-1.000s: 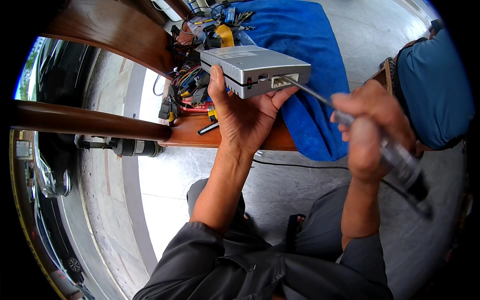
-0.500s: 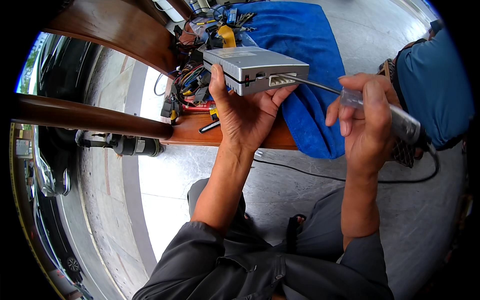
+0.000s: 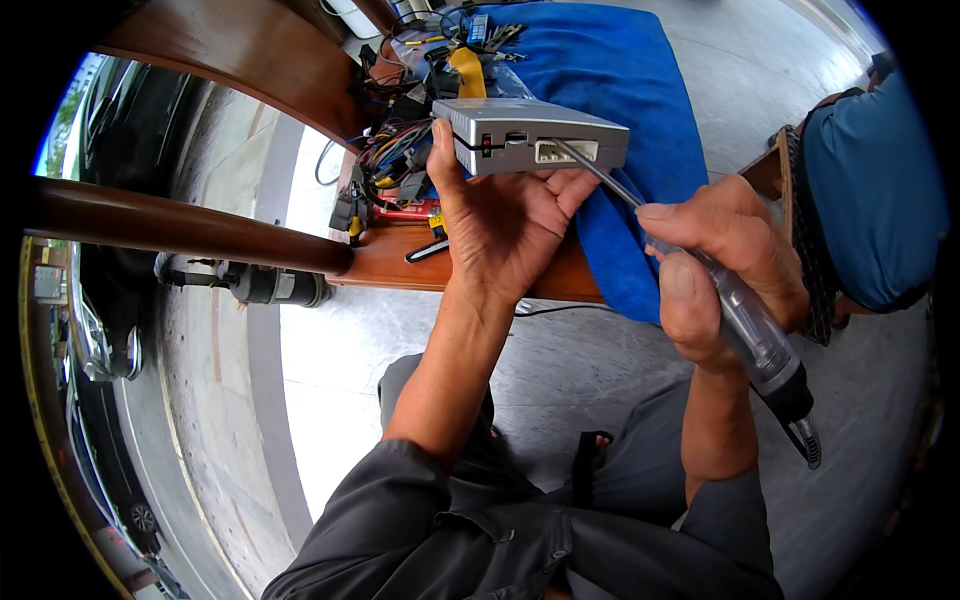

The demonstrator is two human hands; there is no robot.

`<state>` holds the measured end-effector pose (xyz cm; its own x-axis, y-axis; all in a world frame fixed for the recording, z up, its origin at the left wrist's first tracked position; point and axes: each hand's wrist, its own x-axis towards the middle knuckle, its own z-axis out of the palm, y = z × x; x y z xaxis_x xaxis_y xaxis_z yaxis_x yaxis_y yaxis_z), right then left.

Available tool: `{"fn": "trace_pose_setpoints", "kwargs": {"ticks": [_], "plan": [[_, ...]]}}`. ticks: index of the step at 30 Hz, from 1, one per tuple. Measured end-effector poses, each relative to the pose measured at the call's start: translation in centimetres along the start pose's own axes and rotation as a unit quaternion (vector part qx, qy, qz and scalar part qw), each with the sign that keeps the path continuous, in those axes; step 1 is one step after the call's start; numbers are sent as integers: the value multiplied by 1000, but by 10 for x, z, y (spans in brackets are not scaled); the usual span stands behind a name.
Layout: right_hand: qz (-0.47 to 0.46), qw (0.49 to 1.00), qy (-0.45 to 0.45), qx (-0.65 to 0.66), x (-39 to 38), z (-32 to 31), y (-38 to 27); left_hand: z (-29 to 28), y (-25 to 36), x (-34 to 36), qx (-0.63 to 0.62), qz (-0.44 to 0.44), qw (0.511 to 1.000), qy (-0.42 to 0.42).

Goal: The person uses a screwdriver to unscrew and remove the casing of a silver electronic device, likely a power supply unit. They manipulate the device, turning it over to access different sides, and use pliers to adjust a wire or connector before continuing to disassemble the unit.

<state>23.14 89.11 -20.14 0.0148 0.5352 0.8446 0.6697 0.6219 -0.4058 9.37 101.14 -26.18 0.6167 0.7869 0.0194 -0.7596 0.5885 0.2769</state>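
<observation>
A silver box-shaped electronic module (image 3: 530, 117) rests on the fingers of my left hand (image 3: 500, 232), whose thumb presses its left side. Its front end, turned toward me, has a white multi-pin socket (image 3: 548, 153), a small slot and a tiny red light. My right hand (image 3: 735, 235) grips a circuit test probe (image 3: 752, 330) with a clear handle and a long thin metal shaft. The probe's tip is at the socket; whether it touches a pin I cannot tell. A coiled strain relief and cable leave the handle's lower end.
Beyond the module, a tangle of wires and connectors (image 3: 395, 150) lies on a wooden bench (image 3: 400, 268) beside a blue towel (image 3: 610, 60). A yellow-and-black cutter (image 3: 428, 250) lies near the bench edge. At right sits a person in blue clothing (image 3: 875, 185). Wooden rails (image 3: 190, 225) stand at left.
The module has shifted slightly right, its front turned more toward me. My right hand has swung the probe steeper, handle end now lower and nearer me, tip still at the socket.
</observation>
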Motion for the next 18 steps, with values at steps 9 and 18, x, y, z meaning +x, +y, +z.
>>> {"fn": "trace_pose_setpoints", "kwargs": {"ticks": [9, 18], "plan": [[15, 999, 11, 30, 0, 19, -16, -9, 6, 1, -71, -43, 996, -46], [-39, 999, 2, -36, -3, 22, -14, -10, 4, 4, -65, -44, 996, -49]]}}
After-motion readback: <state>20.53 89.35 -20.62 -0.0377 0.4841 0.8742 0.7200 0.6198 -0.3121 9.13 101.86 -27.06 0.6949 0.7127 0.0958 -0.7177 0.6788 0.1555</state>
